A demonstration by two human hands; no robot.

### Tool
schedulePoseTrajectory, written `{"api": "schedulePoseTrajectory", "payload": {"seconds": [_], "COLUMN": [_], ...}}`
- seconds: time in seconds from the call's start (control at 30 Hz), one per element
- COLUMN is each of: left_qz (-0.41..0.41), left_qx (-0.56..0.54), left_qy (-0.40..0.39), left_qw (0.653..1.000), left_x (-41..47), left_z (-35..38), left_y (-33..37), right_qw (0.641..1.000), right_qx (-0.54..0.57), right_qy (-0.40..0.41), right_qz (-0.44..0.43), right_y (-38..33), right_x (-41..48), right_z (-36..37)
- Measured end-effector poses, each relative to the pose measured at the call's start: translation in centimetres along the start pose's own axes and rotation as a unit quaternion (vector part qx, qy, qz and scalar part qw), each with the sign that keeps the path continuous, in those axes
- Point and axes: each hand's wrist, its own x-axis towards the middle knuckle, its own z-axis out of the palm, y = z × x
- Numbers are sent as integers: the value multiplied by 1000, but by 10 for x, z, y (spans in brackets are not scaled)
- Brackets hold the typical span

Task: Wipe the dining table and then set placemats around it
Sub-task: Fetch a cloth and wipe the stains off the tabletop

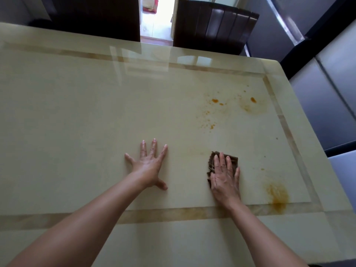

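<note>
The cream, glossy surface point(77, 122) with its tan inlaid border filled most of the view. The left hand point(148, 166) lay flat on it at about 6 o'clock from the middle. It was palm down, with fingers straight and spread wide and the thumb out to the side, and it held nothing.

The right hand point(225, 180) lay at about 4 o'clock from the middle, also palm down. Its fingers were straight and close together on top of a dark brown cloth point(212, 161). The cloth was bunched into a small pad and lay on the surface under the fingers, its edges showing at 12 o'clock and 9 o'clock of the hand. The fingers pressed on it and did not curl round it. The two hands were well apart.

Orange spots point(214, 100) dotted the surface at 2 o'clock from the middle, with a faint ring mark point(254, 106) on their 3 o'clock side. A larger orange smear point(277, 197) crossed the border at 4 o'clock of the right hand, apart from the cloth.

Beyond the far edge stood a dark chair point(213, 26) at 1 o'clock and a second chair point(92, 16) at 11 o'clock, with a bright doorway point(156, 16) between them. Grey panels point(317, 93) stood along the 3 o'clock side.
</note>
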Motion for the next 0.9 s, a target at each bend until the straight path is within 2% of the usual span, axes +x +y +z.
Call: {"api": "schedulePoseTrajectory", "payload": {"seconds": [0.1,0.3,0.4,0.63,0.9], "left_qz": [-1,-5,-12,-15,-22], "left_qx": [-8,-28,-31,-15,-16], "left_qy": [-2,4,6,-3,-8], "left_qw": [1000,1000,999,1000,1000], "left_x": [2,1,1,1,3], "left_z": [1,2,1,3,3], "left_y": [0,-1,-1,-3,-3], "right_qw": [999,978,971,982,997], "right_qx": [-14,-22,-24,11,10], "right_qy": [-7,-14,-29,-31,-8], "right_qz": [-32,-208,-237,-188,-76], "right_y": [-21,-95,-109,-98,-6], "right_x": [2,13,29,82,101], "right_z": [2,13,11,-13,-32]}}
